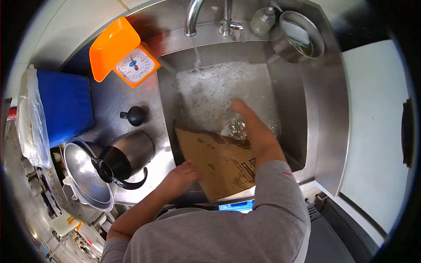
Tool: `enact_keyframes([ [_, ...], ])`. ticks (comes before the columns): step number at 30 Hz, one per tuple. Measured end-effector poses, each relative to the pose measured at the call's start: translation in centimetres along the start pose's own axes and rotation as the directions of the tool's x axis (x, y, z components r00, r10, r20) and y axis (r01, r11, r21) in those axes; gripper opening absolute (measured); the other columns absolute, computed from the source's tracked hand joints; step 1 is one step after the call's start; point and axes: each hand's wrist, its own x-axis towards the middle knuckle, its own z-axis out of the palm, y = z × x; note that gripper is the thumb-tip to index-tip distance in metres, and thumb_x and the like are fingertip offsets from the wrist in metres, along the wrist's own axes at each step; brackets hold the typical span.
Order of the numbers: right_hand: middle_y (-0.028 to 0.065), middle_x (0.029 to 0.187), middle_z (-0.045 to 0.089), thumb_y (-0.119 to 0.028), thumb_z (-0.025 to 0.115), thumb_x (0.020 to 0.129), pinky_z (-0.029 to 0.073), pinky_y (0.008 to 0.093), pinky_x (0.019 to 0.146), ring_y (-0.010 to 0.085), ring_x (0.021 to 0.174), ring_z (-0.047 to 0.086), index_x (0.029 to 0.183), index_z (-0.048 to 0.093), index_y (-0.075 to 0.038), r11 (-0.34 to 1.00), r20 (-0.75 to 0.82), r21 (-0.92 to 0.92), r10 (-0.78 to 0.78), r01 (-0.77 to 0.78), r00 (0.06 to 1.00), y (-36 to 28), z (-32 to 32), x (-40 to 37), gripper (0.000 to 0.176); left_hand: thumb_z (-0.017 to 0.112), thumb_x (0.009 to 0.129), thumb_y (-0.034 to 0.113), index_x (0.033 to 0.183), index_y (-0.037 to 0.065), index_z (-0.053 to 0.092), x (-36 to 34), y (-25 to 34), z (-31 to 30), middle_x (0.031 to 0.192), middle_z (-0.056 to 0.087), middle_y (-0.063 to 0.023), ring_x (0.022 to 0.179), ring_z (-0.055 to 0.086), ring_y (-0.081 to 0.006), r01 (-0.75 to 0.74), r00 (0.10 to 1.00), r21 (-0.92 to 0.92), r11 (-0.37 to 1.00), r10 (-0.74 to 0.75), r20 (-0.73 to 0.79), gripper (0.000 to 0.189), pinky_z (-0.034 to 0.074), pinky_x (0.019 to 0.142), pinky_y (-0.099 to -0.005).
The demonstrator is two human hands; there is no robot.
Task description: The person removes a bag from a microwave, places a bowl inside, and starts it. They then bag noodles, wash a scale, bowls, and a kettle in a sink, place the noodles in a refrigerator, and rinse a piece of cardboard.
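A flattened piece of brown cardboard (221, 164) with dark print leans over the front edge of the sink, its far end inside the basin. My left hand (184, 176) grips the cardboard's left edge, fingers closed on it. My right hand (239, 106) reaches over the basin, above the wet, foamy bottom. It is smeared by motion, so its fingers and anything in them cannot be made out. The steel sink (291, 127) holds shallow water with bubbles. A thin stream falls from the curved faucet (193, 19) at the back.
Left of the basin stand an orange kitchen scale (135, 65), a black lid (135, 116), a steel jug with black handle (133, 151), steel bowls (87, 175) and a blue bin (66, 105). A soap bottle (263, 21) and a steel pot (285, 46) occupy the back right corner.
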Motion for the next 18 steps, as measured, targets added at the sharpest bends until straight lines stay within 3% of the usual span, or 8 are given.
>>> enact_keyframes([
  [2,0.0189,0.101,0.065,-0.018,0.054,0.078,0.046,0.0412,0.089,0.0330,0.099,0.060,0.096,0.068,-0.001,0.973,0.455,-0.230,0.111,-0.004,0.884,-2.8,1.4,0.2,0.029,0.062,0.071,-0.002,0.095,0.009,0.062,0.0,-1.8,1.1,0.098,0.065,-0.0049,0.103,0.060,-0.0242,-0.024,0.999,0.016,1.000,0.023,0.047,0.027,0.037,0.106,-0.0440],
  [4,0.0187,0.118,0.059,-0.018,0.050,0.083,0.041,0.0441,0.096,0.0313,0.111,0.055,0.106,0.066,-0.003,0.916,0.368,-0.009,0.375,-0.400,0.850,-3.6,5.2,-0.1,0.032,0.062,0.070,-0.002,0.097,0.010,0.062,-1.1,-2.5,1.6,0.102,0.065,-0.0046,0.105,0.060,-0.0240,-0.007,0.998,0.026,1.000,0.006,0.059,0.028,0.037,0.106,-0.0439],
  [5,0.0187,0.118,0.059,-0.018,0.050,0.083,0.041,0.0441,0.096,0.0313,0.111,0.055,0.106,0.066,-0.003,0.921,0.371,0.004,0.361,-0.391,0.855,-3.2,7.9,0.3,0.032,0.062,0.070,-0.001,0.098,0.010,0.061,-1.5,-2.9,1.7,0.105,0.064,-0.0043,0.106,0.059,-0.0238,-0.016,0.997,0.026,1.000,0.015,0.072,0.030,0.037,0.106,-0.0439],
  [7,0.0166,0.127,0.054,-0.018,0.045,0.088,0.036,0.0456,0.101,0.0293,0.118,0.050,0.108,0.066,-0.004,0.725,-0.052,0.026,0.689,-0.688,0.723,-3.0,13.3,0.7,0.032,0.064,0.069,-0.001,0.100,0.010,0.060,-1.7,-3.3,1.6,0.111,0.062,-0.0039,0.109,0.058,-0.0224,0.005,0.996,0.024,1.000,-0.007,0.091,0.033,0.037,0.106,-0.0437],
  [10,0.0146,0.134,0.050,-0.017,0.042,0.090,0.032,0.0448,0.106,0.0300,0.125,0.045,0.108,0.066,-0.005,0.825,0.304,-0.126,0.561,-0.551,0.770,-8.1,2.8,-1.9,0.032,0.065,0.069,-0.001,0.102,0.011,0.060,-2.3,-3.7,2.3,0.114,0.061,-0.0041,0.110,0.057,-0.0212,0.023,0.999,-0.088,0.996,-0.021,0.029,0.035,0.037,0.106,-0.0433],
  [14,0.0203,0.133,0.048,-0.022,0.052,0.087,0.044,0.0463,0.095,0.0363,0.116,0.053,0.134,0.044,-0.003,0.693,0.164,0.177,0.680,-0.699,0.715,-2.9,16.4,-2.0,0.051,0.066,0.070,-0.001,0.102,0.010,0.060,-1.9,-3.7,1.8,0.112,0.062,-0.0041,0.110,0.057,-0.0210,0.031,0.996,0.012,0.999,-0.032,0.080,0.035,0.037,0.106,-0.0430],
  [16,0.0175,0.114,0.063,-0.017,0.042,0.090,0.037,0.0450,0.102,0.0304,0.105,0.061,0.102,0.068,-0.004,0.698,0.081,0.123,0.701,-0.705,0.708,-1.1,19.3,-0.6,0.032,0.066,0.070,-0.001,0.102,0.010,0.061,-2.0,-3.8,1.8,0.112,0.062,-0.0039,0.111,0.056,-0.0208,0.027,0.996,0.026,0.999,-0.029,0.088,0.035,0.038,0.106,-0.0430],
  [18,0.0179,0.108,0.065,-0.017,0.045,0.088,0.042,0.0445,0.096,0.0311,0.100,0.063,0.100,0.069,-0.004,0.682,0.151,0.133,0.703,-0.719,0.695,-2.7,13.8,-0.4,0.030,0.066,0.069,-0.002,0.104,0.011,0.060,-2.2,-4.6,2.2,0.115,0.060,-0.0037,0.113,0.055,-0.0207,0.018,0.996,0.016,1.000,-0.019,0.091,0.038,0.038,0.106,-0.0427],
])
